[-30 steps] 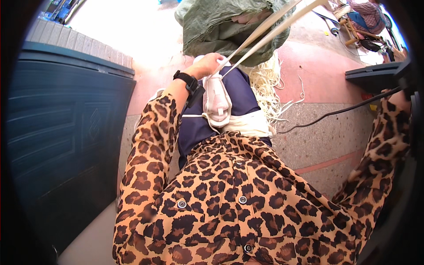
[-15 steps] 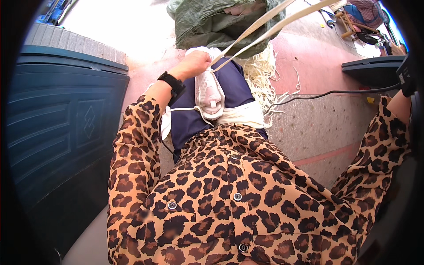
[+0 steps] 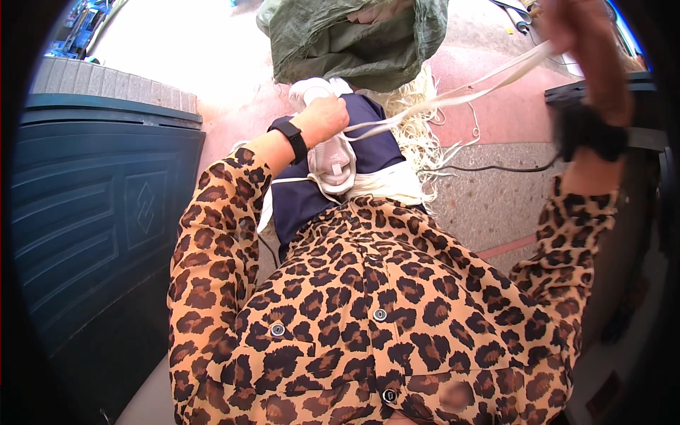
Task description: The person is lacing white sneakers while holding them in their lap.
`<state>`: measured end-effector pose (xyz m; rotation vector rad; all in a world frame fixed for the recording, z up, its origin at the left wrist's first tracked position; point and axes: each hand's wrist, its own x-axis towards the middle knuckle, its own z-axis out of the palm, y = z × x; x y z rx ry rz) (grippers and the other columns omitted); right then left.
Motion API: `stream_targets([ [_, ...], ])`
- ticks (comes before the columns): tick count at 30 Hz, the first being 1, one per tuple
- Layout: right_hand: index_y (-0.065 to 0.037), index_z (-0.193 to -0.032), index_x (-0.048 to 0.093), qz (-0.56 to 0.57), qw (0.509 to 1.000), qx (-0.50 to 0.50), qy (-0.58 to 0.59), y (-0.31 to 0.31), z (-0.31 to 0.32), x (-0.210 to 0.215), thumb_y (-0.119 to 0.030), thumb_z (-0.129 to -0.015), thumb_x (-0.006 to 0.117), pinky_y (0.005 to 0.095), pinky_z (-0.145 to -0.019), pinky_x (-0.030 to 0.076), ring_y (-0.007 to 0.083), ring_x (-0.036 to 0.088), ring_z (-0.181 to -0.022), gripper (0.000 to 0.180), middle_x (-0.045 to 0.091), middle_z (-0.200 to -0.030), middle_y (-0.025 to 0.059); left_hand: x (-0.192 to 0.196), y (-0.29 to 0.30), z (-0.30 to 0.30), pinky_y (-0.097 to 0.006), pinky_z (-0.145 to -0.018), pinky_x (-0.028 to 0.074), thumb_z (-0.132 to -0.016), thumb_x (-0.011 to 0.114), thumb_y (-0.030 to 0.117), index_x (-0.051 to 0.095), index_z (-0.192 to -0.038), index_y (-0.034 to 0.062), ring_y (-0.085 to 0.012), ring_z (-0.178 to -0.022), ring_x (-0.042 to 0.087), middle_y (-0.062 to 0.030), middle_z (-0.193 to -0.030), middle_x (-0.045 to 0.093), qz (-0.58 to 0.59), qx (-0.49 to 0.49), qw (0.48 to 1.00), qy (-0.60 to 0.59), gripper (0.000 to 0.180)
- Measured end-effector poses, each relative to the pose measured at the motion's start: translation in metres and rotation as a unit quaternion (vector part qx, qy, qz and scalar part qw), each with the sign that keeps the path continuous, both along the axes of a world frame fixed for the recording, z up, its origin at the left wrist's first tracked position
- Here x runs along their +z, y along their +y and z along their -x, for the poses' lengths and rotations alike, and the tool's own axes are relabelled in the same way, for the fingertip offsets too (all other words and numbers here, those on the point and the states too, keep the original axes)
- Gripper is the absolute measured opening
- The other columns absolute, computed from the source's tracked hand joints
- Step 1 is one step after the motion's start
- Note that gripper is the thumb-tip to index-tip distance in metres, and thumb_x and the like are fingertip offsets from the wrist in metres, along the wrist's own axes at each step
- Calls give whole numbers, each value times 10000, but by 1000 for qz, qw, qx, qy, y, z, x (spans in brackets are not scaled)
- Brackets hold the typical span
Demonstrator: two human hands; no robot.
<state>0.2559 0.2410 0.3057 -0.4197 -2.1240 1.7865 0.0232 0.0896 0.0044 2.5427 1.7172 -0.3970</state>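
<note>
A pale pink and white shoe (image 3: 331, 168) lies on my lap with its heel end toward me. My left hand (image 3: 327, 117) is closed over its upper, hiding the middle of the shoe. From beside that hand two cream shoelace strands (image 3: 453, 99) run up to the right. They lead into my right hand (image 3: 577, 42), raised at the upper right and closed on them; motion smears its fingers. Another white shoe part (image 3: 312, 92) shows beyond my left hand. Whether it belongs to the same shoe, I cannot tell.
A green woven sack (image 3: 347, 57) stands open beyond my knees. Loose cream laces (image 3: 418, 120) hang in a heap to its right. A dark blue panelled door (image 3: 106, 184) is at my left. A black cable (image 3: 496, 169) crosses at the right.
My right hand has come into view from the right edge, holding the strands, which now hang lower. My left hand has moved slightly down over the shoe.
</note>
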Motion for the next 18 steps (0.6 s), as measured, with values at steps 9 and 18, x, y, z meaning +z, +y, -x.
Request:
stream_targets([
  [9,-15,-841,588,64,983,19,-170,-52,64,-287,-173,-838,528,222,-399,411,81,488,-437,169,530,-606,8,11,16,21,-384,-723,451,-769,469,89,584,-852,-55,-305,-851,582,-230,-873,593,124,318,909,-239,202],
  [18,-32,-832,594,-297,946,46,-120,-96,78,-305,-149,-782,502,380,-706,458,327,564,-796,157,577,-824,152,19,19,26,-387,-755,449,-760,485,125,626,-853,-50,-325,-887,586,-243,-901,601,179,328,900,-223,243],
])
